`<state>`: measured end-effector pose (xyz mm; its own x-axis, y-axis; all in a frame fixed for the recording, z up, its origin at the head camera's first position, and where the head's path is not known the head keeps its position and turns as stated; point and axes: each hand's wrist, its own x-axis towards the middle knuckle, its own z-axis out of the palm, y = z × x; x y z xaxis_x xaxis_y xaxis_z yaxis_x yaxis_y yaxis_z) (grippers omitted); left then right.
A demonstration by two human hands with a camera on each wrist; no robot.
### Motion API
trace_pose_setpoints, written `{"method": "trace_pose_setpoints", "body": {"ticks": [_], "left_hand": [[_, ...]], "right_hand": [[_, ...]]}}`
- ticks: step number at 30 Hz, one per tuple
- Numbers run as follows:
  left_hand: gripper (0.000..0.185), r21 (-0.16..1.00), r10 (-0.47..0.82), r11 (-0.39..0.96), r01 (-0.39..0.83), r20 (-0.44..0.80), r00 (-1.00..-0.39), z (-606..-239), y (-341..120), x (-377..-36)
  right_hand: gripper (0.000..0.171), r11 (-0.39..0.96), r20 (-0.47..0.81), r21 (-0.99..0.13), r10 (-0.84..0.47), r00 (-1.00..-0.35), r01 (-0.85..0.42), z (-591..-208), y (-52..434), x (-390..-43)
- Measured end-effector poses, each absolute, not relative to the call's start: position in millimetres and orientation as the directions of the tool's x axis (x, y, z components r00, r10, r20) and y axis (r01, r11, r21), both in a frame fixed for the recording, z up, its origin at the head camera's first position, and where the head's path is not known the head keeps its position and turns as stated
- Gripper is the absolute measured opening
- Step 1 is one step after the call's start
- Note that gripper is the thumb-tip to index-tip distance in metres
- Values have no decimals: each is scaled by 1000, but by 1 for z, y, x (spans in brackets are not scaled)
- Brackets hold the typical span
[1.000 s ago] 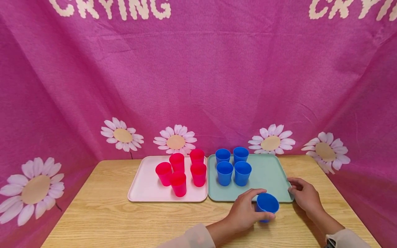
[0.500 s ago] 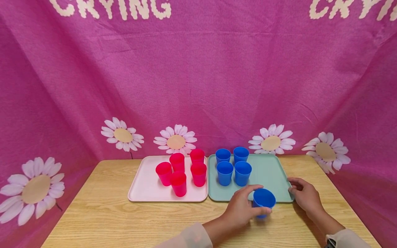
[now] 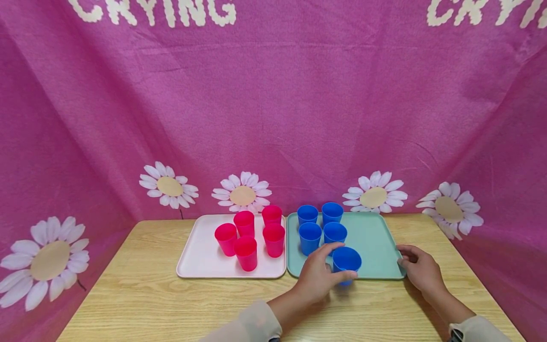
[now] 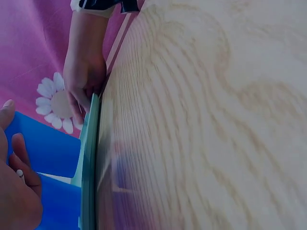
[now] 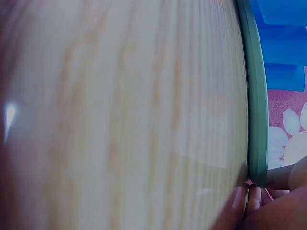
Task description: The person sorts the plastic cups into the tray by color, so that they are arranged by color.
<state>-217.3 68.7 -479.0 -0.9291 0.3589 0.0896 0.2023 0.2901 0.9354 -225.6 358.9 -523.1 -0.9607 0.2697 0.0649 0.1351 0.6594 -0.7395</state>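
Note:
My left hand point(image 3: 314, 278) grips a blue cup point(image 3: 347, 261) by its side, thumb in front. The cup is upright over the front edge of the green tray point(image 3: 373, 242), partly covering one standing blue cup. In the left wrist view, that held cup point(image 4: 48, 146) shows beside the tray's rim. At the tray's right front corner, my right hand point(image 3: 420, 270) pinches the rim. The right wrist view has this hand point(image 5: 278, 208) with fingers on both sides of the rim point(image 5: 257, 96). Several blue cups point(image 3: 309, 240) stand upright on the tray's left half.
A pale pink tray point(image 3: 196, 259) adjoins the green one on the left. Several red cups point(image 3: 245, 254) stand upright on it. Both trays rest on a wooden table point(image 3: 141, 294). Behind hangs a magenta cloth point(image 3: 273, 104) with daisies and lettering.
My left hand has carried the blue cup left and away from me, from the table in front to over the tray's front edge. The right hand stays at the tray corner.

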Motion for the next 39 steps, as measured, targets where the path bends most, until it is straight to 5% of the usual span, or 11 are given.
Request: {"method": "trace_pose_setpoints", "body": {"ticks": [39], "left_hand": [[72, 871, 100, 445, 207, 181, -978, -490, 62, -226]], "right_hand": [[39, 647, 33, -747, 265, -964, 152, -522, 359, -226]]}}
